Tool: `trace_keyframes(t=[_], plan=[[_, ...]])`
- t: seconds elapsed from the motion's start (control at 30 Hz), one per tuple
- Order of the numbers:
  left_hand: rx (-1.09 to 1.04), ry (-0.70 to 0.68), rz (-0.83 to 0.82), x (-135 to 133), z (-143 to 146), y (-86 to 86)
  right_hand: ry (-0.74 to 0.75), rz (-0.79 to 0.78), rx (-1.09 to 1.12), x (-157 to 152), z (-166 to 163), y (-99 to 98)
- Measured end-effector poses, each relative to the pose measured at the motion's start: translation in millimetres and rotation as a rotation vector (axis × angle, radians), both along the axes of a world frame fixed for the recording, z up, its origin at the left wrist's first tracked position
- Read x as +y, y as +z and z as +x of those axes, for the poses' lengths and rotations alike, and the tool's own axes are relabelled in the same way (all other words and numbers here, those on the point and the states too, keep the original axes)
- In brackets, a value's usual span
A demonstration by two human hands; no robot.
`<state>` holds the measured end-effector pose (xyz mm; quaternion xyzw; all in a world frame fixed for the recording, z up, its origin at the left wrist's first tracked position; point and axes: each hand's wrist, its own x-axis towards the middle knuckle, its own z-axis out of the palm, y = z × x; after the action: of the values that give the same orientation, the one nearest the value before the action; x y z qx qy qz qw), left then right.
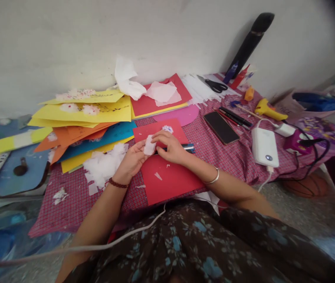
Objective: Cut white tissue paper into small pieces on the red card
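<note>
Between my hands is a small piece of white tissue paper (149,146). My left hand (134,158) pinches its lower left side with thumb and fingers. My right hand (172,147) bends its fingers over the right edge of the same piece, touching it. Below both hands lies a sheet of red paper (173,181) with a few white scraps on it. A white and purple tissue flower (167,129) sits on the red paper beyond my right hand. Left of my left hand is a heap of torn white tissue (104,165).
Yellow, orange and blue sheets with flowers (96,112) are stacked at the left. To the right lie a phone (221,127), pens (235,117), black scissors (214,85), a yellow glue gun (269,110) and a white power bank (264,146). A cable (120,236) crosses near my lap.
</note>
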<state>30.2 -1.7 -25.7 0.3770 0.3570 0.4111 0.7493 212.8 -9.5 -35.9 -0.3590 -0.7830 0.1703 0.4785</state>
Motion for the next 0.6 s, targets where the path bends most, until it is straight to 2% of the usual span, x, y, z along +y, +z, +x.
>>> trace_keyframes(t=[0.2,0.4,0.6], plan=[[0.023,0.033,-0.014,-1.2,0.8,-1.0,0.026,-0.13,-0.207,-2.9,-1.8,-5.3],[0.07,0.108,0.003,-1.5,3.5,-2.7,0.069,-0.207,-0.129,0.1,-2.7,-10.2],[0.146,0.165,0.076,-0.4,3.4,-1.7,0.117,-0.199,-0.047,0.6,2.0,-10.1]])
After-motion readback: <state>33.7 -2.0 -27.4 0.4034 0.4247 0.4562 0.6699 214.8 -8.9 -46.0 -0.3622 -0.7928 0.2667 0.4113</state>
